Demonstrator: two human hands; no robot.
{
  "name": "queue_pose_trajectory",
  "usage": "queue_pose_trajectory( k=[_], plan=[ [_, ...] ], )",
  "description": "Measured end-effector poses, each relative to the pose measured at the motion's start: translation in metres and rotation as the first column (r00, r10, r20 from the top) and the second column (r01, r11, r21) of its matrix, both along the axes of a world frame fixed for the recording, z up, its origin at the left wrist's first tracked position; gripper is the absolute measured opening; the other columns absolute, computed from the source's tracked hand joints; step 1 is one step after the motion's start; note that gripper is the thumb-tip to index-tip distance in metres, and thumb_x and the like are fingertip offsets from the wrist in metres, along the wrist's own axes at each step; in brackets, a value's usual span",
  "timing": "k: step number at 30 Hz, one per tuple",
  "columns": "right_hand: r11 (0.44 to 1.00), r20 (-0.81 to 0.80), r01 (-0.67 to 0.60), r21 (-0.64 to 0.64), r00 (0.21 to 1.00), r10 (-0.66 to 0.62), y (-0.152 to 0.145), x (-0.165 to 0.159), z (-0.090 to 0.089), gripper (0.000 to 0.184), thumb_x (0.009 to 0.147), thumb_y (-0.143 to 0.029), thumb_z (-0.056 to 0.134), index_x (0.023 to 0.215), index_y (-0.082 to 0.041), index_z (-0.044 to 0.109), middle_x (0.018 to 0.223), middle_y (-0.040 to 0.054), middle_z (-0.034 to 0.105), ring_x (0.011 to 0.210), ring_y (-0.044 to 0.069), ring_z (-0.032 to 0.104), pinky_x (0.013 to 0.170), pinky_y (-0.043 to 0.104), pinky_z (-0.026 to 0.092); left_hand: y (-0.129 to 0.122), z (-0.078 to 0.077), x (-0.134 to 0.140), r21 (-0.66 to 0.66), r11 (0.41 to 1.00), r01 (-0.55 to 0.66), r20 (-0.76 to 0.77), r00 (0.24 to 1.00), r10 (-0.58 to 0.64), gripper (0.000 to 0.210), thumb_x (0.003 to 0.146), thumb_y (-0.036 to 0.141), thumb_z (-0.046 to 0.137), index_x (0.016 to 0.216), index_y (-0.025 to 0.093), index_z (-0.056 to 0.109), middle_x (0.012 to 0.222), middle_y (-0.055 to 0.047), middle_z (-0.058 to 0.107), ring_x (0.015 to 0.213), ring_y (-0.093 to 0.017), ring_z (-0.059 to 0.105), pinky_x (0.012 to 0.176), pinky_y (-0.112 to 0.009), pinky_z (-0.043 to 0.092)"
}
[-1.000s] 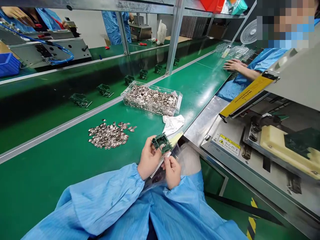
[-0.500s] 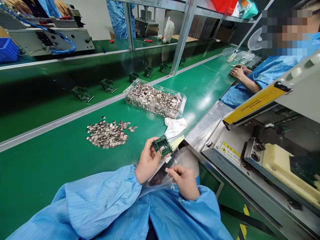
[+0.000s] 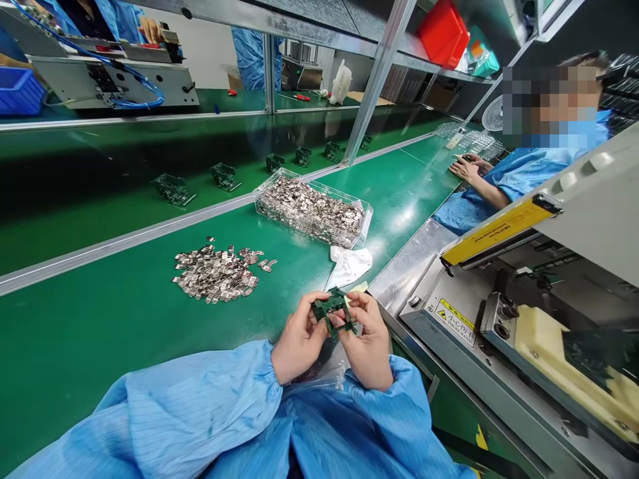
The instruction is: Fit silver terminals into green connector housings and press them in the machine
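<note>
A green circuit board frame [image 3: 331, 305] with cut-out openings is held up over my lap, near the bench edge. My left hand [image 3: 302, 338] grips its left side between thumb and fingers. On its right side, my right hand [image 3: 367, 338] is closed on the same board. Whether a small part sits between the right fingertips cannot be seen. Just beyond the board lies a crumpled white cloth [image 3: 350, 266]. To the left, small metal pieces [image 3: 217, 273] form a loose pile on the green bench.
A clear plastic tray [image 3: 368, 223] full of small metal pieces stands ahead. Several green boards [image 3: 225, 176] line the strip behind the rail. A press machine [image 3: 464, 319] with a warning label is at right. Beyond it a co-worker [image 3: 504, 186] handles something dark.
My right hand has come up from below and now grips the board's right side. The board is turned and held lower, between both hands. My view has tilted slightly upward.
</note>
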State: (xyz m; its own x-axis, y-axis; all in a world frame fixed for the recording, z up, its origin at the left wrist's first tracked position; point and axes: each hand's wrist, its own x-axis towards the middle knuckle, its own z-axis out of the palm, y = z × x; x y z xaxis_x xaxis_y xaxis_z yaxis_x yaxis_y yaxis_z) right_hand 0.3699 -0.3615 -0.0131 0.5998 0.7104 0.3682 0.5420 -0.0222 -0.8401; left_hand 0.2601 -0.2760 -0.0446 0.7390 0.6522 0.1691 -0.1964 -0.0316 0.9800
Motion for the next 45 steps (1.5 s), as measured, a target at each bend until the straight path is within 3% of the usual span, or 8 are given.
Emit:
queue_pose_trajectory(
  k=[10, 16, 24, 26, 30, 32, 38, 45],
  plan=[
    [0.998, -0.420, -0.031, 0.050, 0.906, 0.049, -0.002, -0.001, -0.011, 0.025, 0.080, -0.040, 0.071, 0.080, -0.020, 0.056, 0.111, 0.0092, 0.058, 0.093, 0.022, 0.060, 0.071, 0.032, 0.052, -0.001, -0.005, -0.003, 0.039, 0.999, 0.007, -0.001, 1.000, -0.007, 0.033, 0.094, 0.033, 0.050, 0.124, 0.020, 0.044, 0.088, -0.004, 0.060, 0.071, -0.013, 0.056, 0.064, -0.023, 0.047],
    [0.962, -0.118, -0.267, 0.054, 0.955, 0.272, -0.041, 0.018, 0.007, 0.064, 0.082, -0.028, 0.072, 0.139, -0.029, 0.043, 0.141, 0.0085, 0.047, 0.121, 0.026, 0.049, 0.092, 0.036, 0.046, -0.005, 0.021, -0.006, 0.045, 0.990, 0.134, -0.155, 0.980, -0.126, 0.035, 0.093, 0.033, 0.050, 0.125, 0.021, 0.044, 0.089, -0.003, 0.062, 0.072, -0.014, 0.059, 0.069, -0.026, 0.051],
    [0.975, -0.115, 0.041, 0.219, 0.993, -0.016, -0.158, 0.061, 0.033, 0.068, 0.066, -0.054, 0.082, 0.123, -0.025, 0.058, 0.116, 0.0103, 0.064, 0.102, 0.027, 0.062, 0.084, 0.038, 0.052, -0.010, 0.104, 0.058, 0.235, 0.616, 0.752, -0.353, 0.656, -0.667, 0.056, 0.087, 0.031, 0.059, 0.139, 0.025, 0.039, 0.112, -0.007, 0.068, 0.099, -0.020, 0.066, 0.084, -0.031, 0.055],
    [0.827, -0.185, 0.408, 0.386, 0.913, -0.364, -0.198, 0.076, 0.033, 0.068, 0.067, -0.057, 0.081, 0.121, -0.023, 0.058, 0.118, 0.0109, 0.062, 0.104, 0.027, 0.062, 0.085, 0.038, 0.053, -0.027, 0.115, 0.103, 0.405, 0.565, 0.719, -0.315, 0.690, -0.652, 0.048, 0.087, 0.030, 0.058, 0.134, 0.023, 0.046, 0.122, -0.010, 0.065, 0.111, -0.023, 0.062, 0.094, -0.037, 0.052],
    [0.251, -0.437, 0.824, 0.507, 0.497, -0.750, -0.263, 0.103, 0.027, 0.055, 0.075, -0.049, 0.073, 0.118, -0.022, 0.052, 0.126, 0.0118, 0.055, 0.107, 0.027, 0.061, 0.077, 0.037, 0.055, -0.096, 0.120, 0.195, 0.677, 0.487, 0.552, -0.165, 0.759, -0.630, 0.053, 0.082, 0.029, 0.064, 0.131, 0.014, 0.049, 0.139, -0.019, 0.051, 0.131, -0.029, 0.046, 0.112, -0.046, 0.036],
    [0.182, -0.492, 0.880, 0.438, 0.404, -0.772, -0.283, 0.110, 0.022, 0.054, 0.075, -0.047, 0.073, 0.118, -0.023, 0.051, 0.126, 0.0109, 0.055, 0.113, 0.027, 0.059, 0.076, 0.036, 0.055, -0.131, 0.120, 0.233, 0.669, 0.514, 0.537, -0.162, 0.780, -0.605, 0.070, 0.078, 0.032, 0.070, 0.138, 0.010, 0.042, 0.147, -0.023, 0.039, 0.140, -0.033, 0.034, 0.116, -0.048, 0.029],
    [0.326, -0.342, 0.891, 0.316, 0.428, -0.837, -0.300, 0.145, 0.029, 0.072, 0.071, -0.056, 0.073, 0.128, -0.021, 0.046, 0.135, 0.0146, 0.050, 0.124, 0.033, 0.051, 0.095, 0.047, 0.051, -0.159, 0.130, 0.283, 0.537, 0.584, 0.609, -0.218, 0.769, -0.601, 0.085, 0.072, 0.041, 0.075, 0.142, 0.012, 0.037, 0.130, -0.023, 0.057, 0.120, -0.036, 0.056, 0.100, -0.051, 0.048],
    [0.730, 0.119, 0.670, -0.135, 0.743, -0.659, -0.273, 0.215, 0.079, 0.073, 0.064, -0.065, 0.072, 0.120, -0.019, 0.057, 0.120, 0.0145, 0.062, 0.112, 0.035, 0.058, 0.096, 0.048, 0.049, -0.071, 0.118, 0.206, 0.243, 0.731, 0.638, -0.136, 0.768, -0.626, 0.077, 0.060, 0.034, 0.084, 0.127, 0.013, 0.052, 0.117, -0.015, 0.062, 0.106, -0.026, 0.061, 0.093, -0.038, 0.052]
  ],
)
